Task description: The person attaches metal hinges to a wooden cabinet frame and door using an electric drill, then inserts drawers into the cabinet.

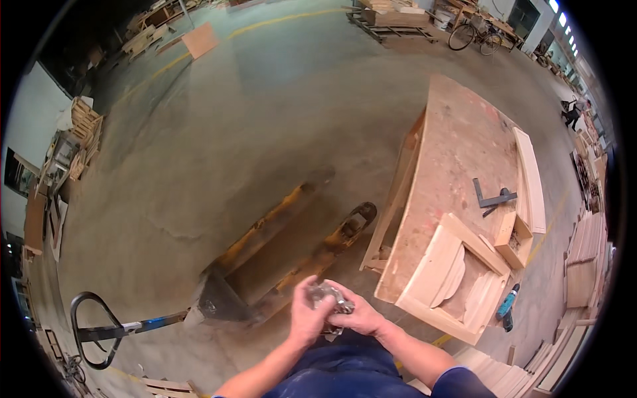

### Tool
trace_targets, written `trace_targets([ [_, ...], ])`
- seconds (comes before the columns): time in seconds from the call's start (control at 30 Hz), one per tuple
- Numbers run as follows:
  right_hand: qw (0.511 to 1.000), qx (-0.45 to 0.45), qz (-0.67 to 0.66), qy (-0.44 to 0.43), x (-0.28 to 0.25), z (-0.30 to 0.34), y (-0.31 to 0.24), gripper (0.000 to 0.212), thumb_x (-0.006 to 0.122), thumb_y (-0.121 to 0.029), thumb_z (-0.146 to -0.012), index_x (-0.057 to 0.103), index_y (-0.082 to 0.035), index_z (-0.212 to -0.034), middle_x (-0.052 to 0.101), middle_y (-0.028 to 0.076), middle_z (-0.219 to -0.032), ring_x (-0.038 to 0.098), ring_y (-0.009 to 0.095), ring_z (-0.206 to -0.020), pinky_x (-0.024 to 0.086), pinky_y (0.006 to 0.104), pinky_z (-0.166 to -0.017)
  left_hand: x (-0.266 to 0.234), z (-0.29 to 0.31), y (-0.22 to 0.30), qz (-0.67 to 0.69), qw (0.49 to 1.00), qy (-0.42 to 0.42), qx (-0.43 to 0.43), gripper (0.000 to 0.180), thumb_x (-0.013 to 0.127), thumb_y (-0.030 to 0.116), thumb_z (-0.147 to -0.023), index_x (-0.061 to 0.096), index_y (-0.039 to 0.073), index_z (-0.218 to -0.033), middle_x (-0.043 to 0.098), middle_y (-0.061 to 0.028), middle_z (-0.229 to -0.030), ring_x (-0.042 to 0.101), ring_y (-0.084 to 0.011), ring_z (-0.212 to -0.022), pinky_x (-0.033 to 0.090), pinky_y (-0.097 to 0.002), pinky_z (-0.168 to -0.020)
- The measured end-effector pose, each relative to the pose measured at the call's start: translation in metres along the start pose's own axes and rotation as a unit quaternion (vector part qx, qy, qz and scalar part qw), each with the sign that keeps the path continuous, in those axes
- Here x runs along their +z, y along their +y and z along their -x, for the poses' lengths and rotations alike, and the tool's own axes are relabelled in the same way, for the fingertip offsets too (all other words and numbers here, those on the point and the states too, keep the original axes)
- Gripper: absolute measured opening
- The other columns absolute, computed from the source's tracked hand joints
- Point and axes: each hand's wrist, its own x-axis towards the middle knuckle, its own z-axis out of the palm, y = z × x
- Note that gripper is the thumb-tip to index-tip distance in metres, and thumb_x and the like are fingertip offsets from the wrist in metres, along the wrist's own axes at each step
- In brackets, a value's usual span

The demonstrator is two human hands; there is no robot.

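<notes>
In front of my body, both hands are closed round a small, shiny, crinkled clear plastic bag [340, 304]. My left hand [306, 317] grips it from the left, with the thumb laid across its front. From the other side my right hand [361, 317] holds it, fingers bent over the top. What the bag contains is too small to make out. Off to the right, a pale wooden frame [424, 288] with curved pieces inside it lies on the near end of a worn workbench [458, 156].
A yellow pallet jack [265, 222] with a black looped handle [74, 325] stands on the floor to the left. On the bench are a square [491, 201], a small wooden box [511, 242], a long board [529, 179] and a teal power drill [508, 304]. Stacked panels [584, 259] line the right.
</notes>
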Motion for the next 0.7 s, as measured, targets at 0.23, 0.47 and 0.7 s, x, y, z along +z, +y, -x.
trace_targets([
  [0.23,0.983,0.089,-0.156,0.04,0.06,-0.095,-0.036,0.07,0.06,0.001,-0.093,0.038,-0.006,-0.159,0.06,0.008,-0.138,0.062,0.017,-0.118,0.059,0.0319,-0.088,-0.086,-0.056,0.053,0.289,0.948,0.033,-0.131,0.027,0.06,0.022,-0.106,0.056,0.013,-0.13,0.068,-0.0076,-0.111,0.07,-0.0226,-0.095,0.061,-0.0413,-0.084],
  [0.47,0.983,0.125,-0.112,0.078,0.068,-0.185,-0.074,0.056,0.063,-0.007,-0.097,0.048,-0.013,-0.151,0.066,0.006,-0.126,0.068,0.016,-0.106,0.063,0.0339,-0.08,-0.111,-0.147,0.115,0.413,0.868,-0.102,-0.256,0.039,0.046,0.036,-0.106,0.064,0.006,-0.123,0.073,-0.0165,-0.107,0.073,-0.0324,-0.091,0.063,-0.05,-0.075],
  [0.7,0.986,0.167,-0.008,0.029,0.024,-0.298,-0.088,0.047,0.072,-0.01,-0.092,0.056,-0.007,-0.136,0.068,0.004,-0.113,0.065,0.015,-0.101,0.058,0.0332,-0.084,-0.146,-0.271,0.078,0.295,0.895,-0.048,-0.33,0.038,0.038,0.027,-0.108,0.065,0.003,-0.118,0.073,-0.017,-0.107,0.073,-0.0314,-0.093,0.062,-0.0478,-0.085],
])
